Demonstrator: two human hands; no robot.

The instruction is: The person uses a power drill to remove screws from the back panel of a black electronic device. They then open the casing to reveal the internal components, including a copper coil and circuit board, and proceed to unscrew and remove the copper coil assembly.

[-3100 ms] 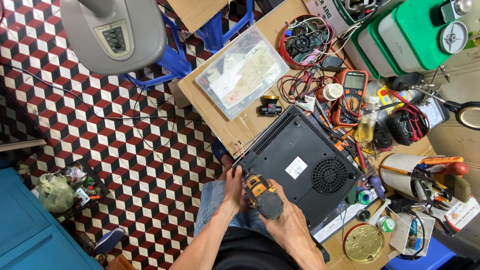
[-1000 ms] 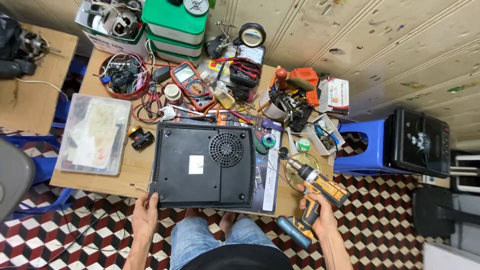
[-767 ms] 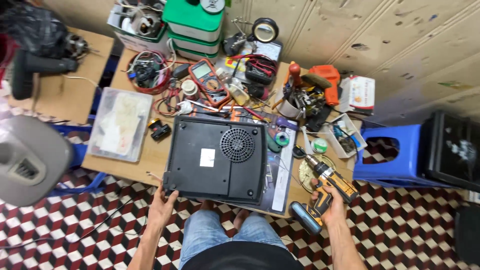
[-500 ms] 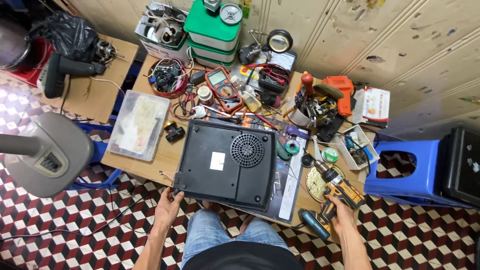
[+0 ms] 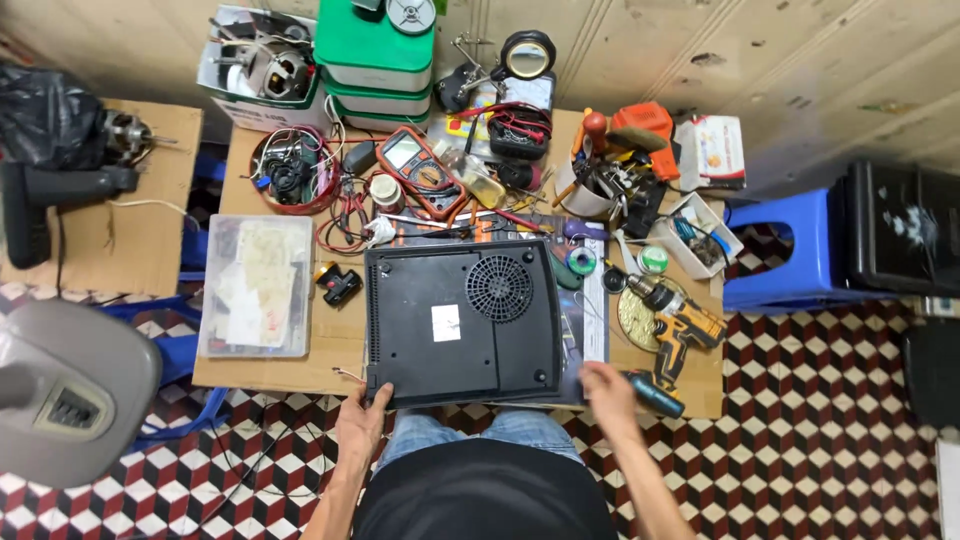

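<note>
A black flat appliance [image 5: 460,322] lies upside down on the wooden table [image 5: 340,345], its round vent grille and white sticker facing up. My left hand [image 5: 362,425] grips its near left corner. My right hand [image 5: 605,388] is blurred, fingers apart and holding nothing, just off the appliance's near right corner. A yellow and black cordless drill [image 5: 678,328] lies on the table's right end, a little to the right of my right hand, its dark battery end [image 5: 656,393] closest to the hand.
A clear plastic parts box [image 5: 255,285] sits left of the appliance. Behind it are an orange multimeter [image 5: 420,185], a red bowl of wires [image 5: 290,170], stacked green-lidded tubs [image 5: 375,60] and a cup of tools [image 5: 598,190]. A blue stool [image 5: 790,250] stands to the right.
My right hand has let go of the drill, which now lies on the table, and has moved left towards the appliance. My left hand stays at the near left corner.
</note>
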